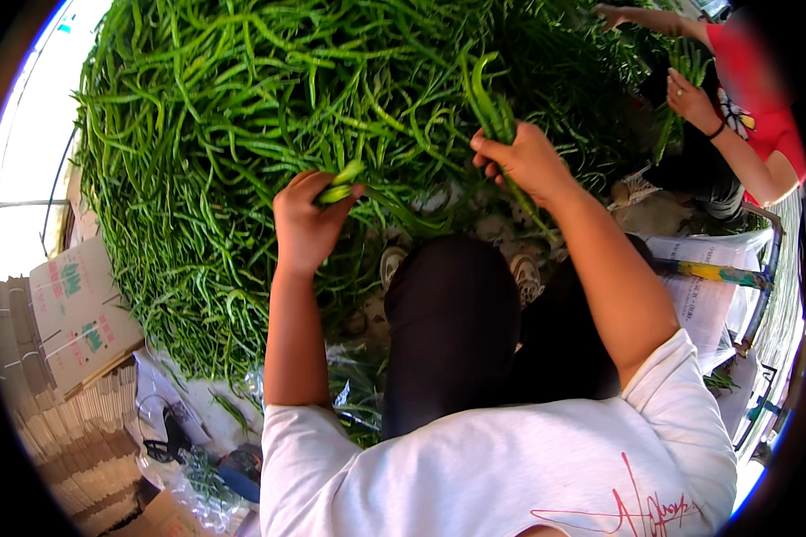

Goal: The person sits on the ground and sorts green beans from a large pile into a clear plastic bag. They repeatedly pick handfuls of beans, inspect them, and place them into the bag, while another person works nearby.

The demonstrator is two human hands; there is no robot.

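Note:
A great heap of long green chili peppers (228, 114) fills the view in front of my knees. My left hand (312, 218) is closed around a few light green peppers (339, 184), whose ends poke out past the thumb. Farther right, my right hand (527, 161) grips a small bunch of long green peppers (490, 107). Their tips point up and away from me, while one end hangs below the fist. Both hands are raised in front of the heap's near edge and stand well apart. My fingers hide the middle of each bunch.
A co-worker in a red shirt (769, 134) sits at the upper right, one hand (692, 101) holding peppers. Printed cardboard (84, 315) and stacked flat cartons (94, 416) stand at left. A metal frame (755, 278) with plastic-covered sheets is at right. Clear plastic bags (208, 490) lie lower left.

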